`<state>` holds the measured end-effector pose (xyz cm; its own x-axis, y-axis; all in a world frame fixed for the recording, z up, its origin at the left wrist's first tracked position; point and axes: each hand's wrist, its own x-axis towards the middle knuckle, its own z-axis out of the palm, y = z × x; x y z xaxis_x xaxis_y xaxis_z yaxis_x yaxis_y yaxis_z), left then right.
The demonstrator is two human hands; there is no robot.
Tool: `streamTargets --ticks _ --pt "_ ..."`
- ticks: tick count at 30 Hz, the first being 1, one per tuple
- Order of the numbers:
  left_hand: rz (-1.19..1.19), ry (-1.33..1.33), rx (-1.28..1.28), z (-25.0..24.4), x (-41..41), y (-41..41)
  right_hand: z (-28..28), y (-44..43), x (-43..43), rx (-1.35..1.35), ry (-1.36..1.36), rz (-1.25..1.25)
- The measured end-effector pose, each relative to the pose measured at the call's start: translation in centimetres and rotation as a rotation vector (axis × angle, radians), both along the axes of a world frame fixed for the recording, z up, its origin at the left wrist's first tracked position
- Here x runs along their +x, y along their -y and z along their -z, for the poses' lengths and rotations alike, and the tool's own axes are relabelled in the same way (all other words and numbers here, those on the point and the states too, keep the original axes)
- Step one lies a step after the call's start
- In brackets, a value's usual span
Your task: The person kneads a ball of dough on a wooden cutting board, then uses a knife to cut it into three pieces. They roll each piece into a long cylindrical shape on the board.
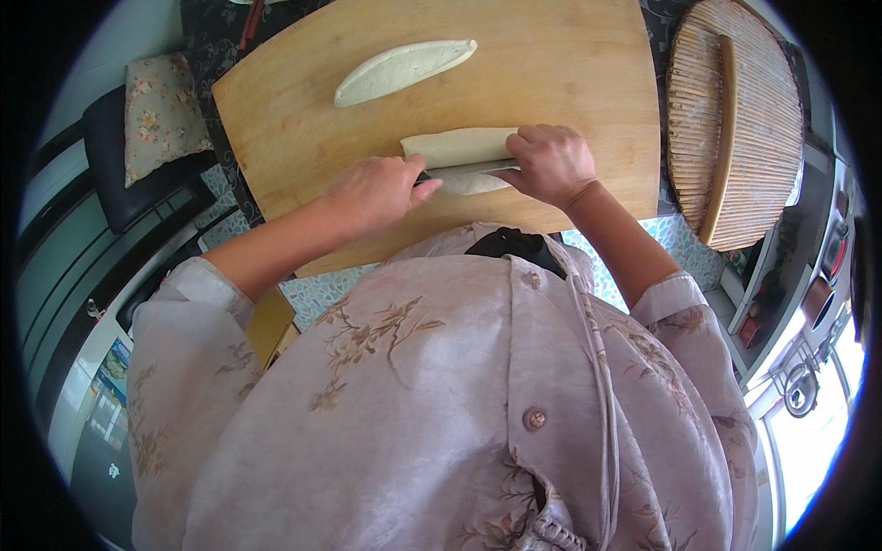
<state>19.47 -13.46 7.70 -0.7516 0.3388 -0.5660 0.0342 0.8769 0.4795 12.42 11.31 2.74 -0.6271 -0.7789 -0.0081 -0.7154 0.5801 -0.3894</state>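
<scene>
A long metal blade (475, 167) lies crosswise over pale dough on a large wooden board (586, 69). My left hand (379, 187) is closed round its dark handle, of which only a bit shows between thumb and forefinger. At the blade's other end, my right hand (553, 164) grips it, thumb on the near side and fingers curled beyond. A smooth roll of dough (458, 146) lies along the far side of the blade, its right end hidden by my right fingers. A flatter part of dough (472, 183) shows on the near side. Farther back rests a separate pointed oval of dough (406, 71).
Right of the board is a round slatted lid or tray (765, 131) with a wooden bar across it. Reddish sticks (252, 22) lie on the dark patterned table cover at the back left. A floral cushion (160, 117) rests on a dark chair at left.
</scene>
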Motion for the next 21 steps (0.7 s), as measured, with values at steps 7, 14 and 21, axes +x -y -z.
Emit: streamTargets --ticks 7,14,21 --pt "0.004 -0.083 0.047 2.9 0.9 1.4 -0.1 1.2 0.3 0.071 -0.035 -0.001" --pt "-0.016 -0.04 0.064 1.8 0.8 1.3 -3.0 -0.2 1.8 -0.402 -0.195 0.283" --pt "-0.32 0.299 0.488 3.5 0.2 2.3 3.7 -3.1 7.6 -0.383 0.767 1.154"
